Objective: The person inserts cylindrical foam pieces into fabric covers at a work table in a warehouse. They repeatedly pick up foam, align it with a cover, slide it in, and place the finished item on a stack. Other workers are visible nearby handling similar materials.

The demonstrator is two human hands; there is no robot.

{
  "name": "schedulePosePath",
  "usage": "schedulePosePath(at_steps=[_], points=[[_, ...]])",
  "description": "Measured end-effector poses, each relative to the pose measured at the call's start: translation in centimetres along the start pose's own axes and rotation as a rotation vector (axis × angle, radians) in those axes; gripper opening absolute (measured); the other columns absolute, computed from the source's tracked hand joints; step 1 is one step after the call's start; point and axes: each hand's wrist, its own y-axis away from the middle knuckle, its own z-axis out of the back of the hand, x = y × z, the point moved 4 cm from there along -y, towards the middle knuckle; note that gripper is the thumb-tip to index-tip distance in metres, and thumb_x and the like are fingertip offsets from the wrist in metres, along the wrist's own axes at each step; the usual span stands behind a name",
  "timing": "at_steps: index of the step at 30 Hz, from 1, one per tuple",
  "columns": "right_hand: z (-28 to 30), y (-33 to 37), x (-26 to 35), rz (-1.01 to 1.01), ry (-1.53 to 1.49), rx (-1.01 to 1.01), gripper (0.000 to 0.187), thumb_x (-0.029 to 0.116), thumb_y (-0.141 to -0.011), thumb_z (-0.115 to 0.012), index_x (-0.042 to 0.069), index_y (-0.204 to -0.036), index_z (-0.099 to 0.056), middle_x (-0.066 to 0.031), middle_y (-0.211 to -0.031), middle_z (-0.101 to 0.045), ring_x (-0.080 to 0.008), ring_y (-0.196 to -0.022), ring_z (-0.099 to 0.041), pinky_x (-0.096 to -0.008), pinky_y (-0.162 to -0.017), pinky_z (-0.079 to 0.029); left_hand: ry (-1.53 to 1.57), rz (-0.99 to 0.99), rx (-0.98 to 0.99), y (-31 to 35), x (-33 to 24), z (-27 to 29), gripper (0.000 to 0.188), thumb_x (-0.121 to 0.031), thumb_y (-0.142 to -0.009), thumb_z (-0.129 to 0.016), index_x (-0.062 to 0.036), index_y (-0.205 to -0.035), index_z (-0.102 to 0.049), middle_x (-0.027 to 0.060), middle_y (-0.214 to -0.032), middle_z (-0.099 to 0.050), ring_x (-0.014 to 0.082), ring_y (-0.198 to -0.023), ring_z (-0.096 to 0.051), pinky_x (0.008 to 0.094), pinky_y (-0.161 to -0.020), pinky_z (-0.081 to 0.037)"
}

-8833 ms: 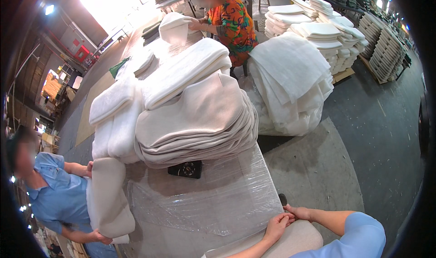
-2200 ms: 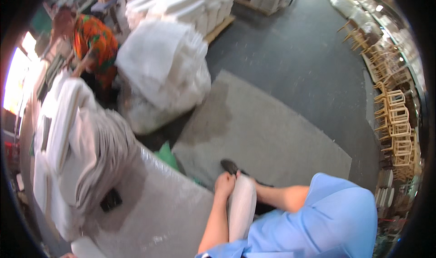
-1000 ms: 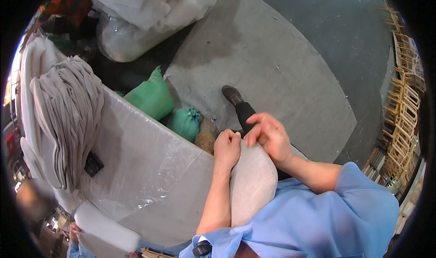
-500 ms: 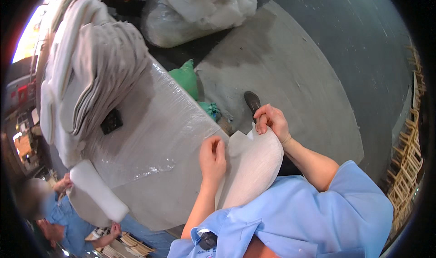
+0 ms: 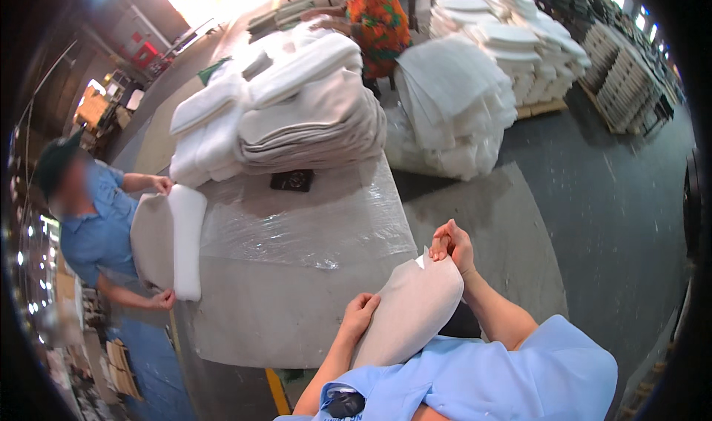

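A beige fabric-covered cushion [image 5: 411,311] rests tilted against my body, at the near edge of the table. My left hand [image 5: 360,315] is closed on its left edge, fingers curled and the thumb lying near the fabric. At the far corner, my right hand [image 5: 454,249] pinches the cover beside a small white flap. Whether any small item is in those right fingers cannot be made out. The cushion's underside is hidden.
The table [image 5: 259,325] is partly covered with clear plastic film [image 5: 334,221]. On it lie a dark flat item [image 5: 292,181] and stacked grey covers [image 5: 311,136]. At left, a co-worker [image 5: 100,228] holds a white-and-beige cushion [image 5: 188,243]. A bagged white pile [image 5: 452,110] stands beyond.
The view has tilted up, bringing more of the room in. My left hand has come onto the cushion's edge. The right hand stays at its far corner.
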Motion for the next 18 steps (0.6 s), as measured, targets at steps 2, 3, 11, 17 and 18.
schedulePosePath(at_steps=[2, 3, 11, 17, 18], points=[[-0.8, -0.5, -0.3, -0.031, 0.015, -0.025, 0.050, 0.045, -0.110, -0.058, 0.002, -0.088, -0.068, -0.0063, -0.052, -0.054, -0.0187, -0.045, -0.055, -0.0335, -0.052, -0.050, -0.075, -0.213, -0.193, 0.0, 0.2, 0.7, 0.024, -0.026, -0.104, -0.071, -0.0019, -0.105, -0.069, 0.0022, -0.091, -0.072, 0.0178, -0.083, -0.063, 0.0356, -0.079, -0.053], [-1.2, -0.6, -0.4, -0.048, 0.018, -0.045, 0.049, 0.045, -0.110, -0.058, 0.002, -0.088, -0.068, -0.0063, -0.052, -0.055, -0.0188, -0.045, -0.055, -0.0337, -0.052, -0.050, -0.137, -0.268, -0.286, 0.6, -0.1, 0.9, 0.023, -0.024, -0.103, -0.071, -0.0016, -0.102, -0.067, 0.0047, -0.090, -0.071, 0.0194, -0.082, -0.063, 0.0368, -0.078, -0.053], [-1.9, -1.5, -1.1, -0.159, 0.127, -0.046, 0.041, 0.039, -0.111, -0.060, 0.004, -0.089, -0.066, -0.0053, -0.052, -0.052, -0.0191, -0.047, -0.057, -0.0353, -0.053, -0.051, -0.352, -0.425, -0.739, 5.2, -2.1, 0.4, 0.018, -0.020, -0.106, -0.060, -0.0037, -0.107, -0.054, 0.0249, -0.088, -0.068, 0.0489, -0.083, -0.066, 0.0556, -0.074, -0.050], [-2.1, -3.7, -1.6, -0.224, 0.114, 0.062, 0.036, 0.037, -0.110, -0.061, 0.004, -0.095, -0.067, -0.0048, -0.056, -0.056, -0.0175, -0.052, -0.060, -0.0341, -0.058, -0.053, -0.431, -0.413, -0.855, 5.8, -3.6, 0.2, 0.018, -0.021, -0.107, -0.058, -0.0049, -0.110, -0.052, 0.0249, -0.092, -0.069, 0.0502, -0.083, -0.067, 0.0579, -0.075, -0.050], [-2.0, -4.0, -1.7, -0.311, 0.196, 0.116, 0.034, 0.036, -0.110, -0.062, 0.004, -0.100, -0.067, -0.0052, -0.061, -0.060, -0.0173, -0.056, -0.062, -0.0334, -0.060, -0.054, -0.445, -0.382, -0.855, 5.7, -3.5, 0.1, 0.018, -0.022, -0.108, -0.058, -0.0050, -0.110, -0.051, 0.0250, -0.092, -0.069, 0.0504, -0.084, -0.067, 0.0582, -0.075, -0.050]])
